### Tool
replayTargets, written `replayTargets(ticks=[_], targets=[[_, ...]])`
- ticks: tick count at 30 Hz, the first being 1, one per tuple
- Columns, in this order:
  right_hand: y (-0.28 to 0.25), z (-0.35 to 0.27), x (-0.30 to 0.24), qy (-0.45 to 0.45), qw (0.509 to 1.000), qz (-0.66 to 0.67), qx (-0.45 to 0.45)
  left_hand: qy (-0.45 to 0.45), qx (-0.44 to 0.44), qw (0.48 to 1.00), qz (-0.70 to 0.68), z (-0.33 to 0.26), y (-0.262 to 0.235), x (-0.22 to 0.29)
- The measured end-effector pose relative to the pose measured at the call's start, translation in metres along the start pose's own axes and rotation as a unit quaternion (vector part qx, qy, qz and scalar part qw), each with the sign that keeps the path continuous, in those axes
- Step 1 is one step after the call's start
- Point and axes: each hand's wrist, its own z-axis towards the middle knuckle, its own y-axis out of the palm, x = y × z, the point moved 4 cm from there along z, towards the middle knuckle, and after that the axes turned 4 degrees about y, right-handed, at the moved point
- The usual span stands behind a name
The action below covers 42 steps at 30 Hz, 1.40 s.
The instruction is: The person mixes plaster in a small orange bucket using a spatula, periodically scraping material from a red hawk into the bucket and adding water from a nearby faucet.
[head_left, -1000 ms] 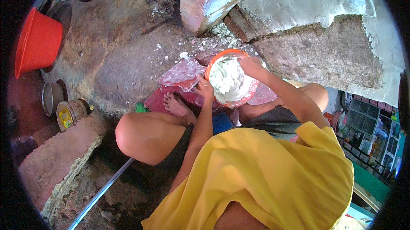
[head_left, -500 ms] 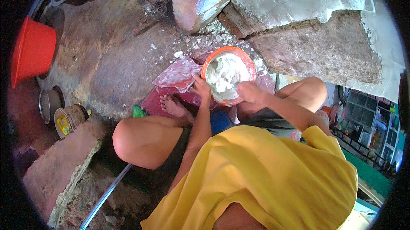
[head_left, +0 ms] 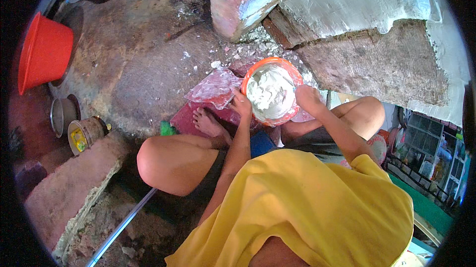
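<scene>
An orange bowl sits between my feet, its inside smeared with thick white paste. My left hand is closed on the bowl's left rim. On the right side my right hand is wrapped round a small tool at the bowl's edge; only a little of it shows, so its kind is unclear. Left of the bowl lies a flat reddish piece coated with white, touching or close to my left hand.
White crumbs and a broken, partly plastered wall lie beyond the bowl. At left stand a red tub, a metal pot and a dirty bucket. A metal pole and green bristles are by my left knee.
My right hand has moved from the bowl's lower right up to its right edge. The paste is now heaped differently, toward the middle. The whole view has shifted slightly.
</scene>
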Motion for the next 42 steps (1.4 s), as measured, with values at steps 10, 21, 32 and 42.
replayTargets(ticks=[10, 21, 32, 42], targets=[[0.094, 0.018, 0.007, 0.318, 0.704, 0.619, -0.137, 0.001, -0.043, 0.999, 0.001, -0.003, 0.006, 0.004], [0.033, 0.049, -0.005, -0.151, 0.984, 0.097, -0.019, 0.1, 0.03, 0.991, -0.079, 0.015, 0.02, -0.027], [0.012, 0.041, -0.002, -0.372, 0.923, -0.095, 0.004, 0.111, 0.021, 0.988, 0.107, 0.018, 0.034, -0.048], [-0.027, 0.007, 0.003, -0.172, 0.98, 0.087, -0.056, 0.126, 0.118, 0.982, -0.082, 0.005, 0.004, -0.002]])
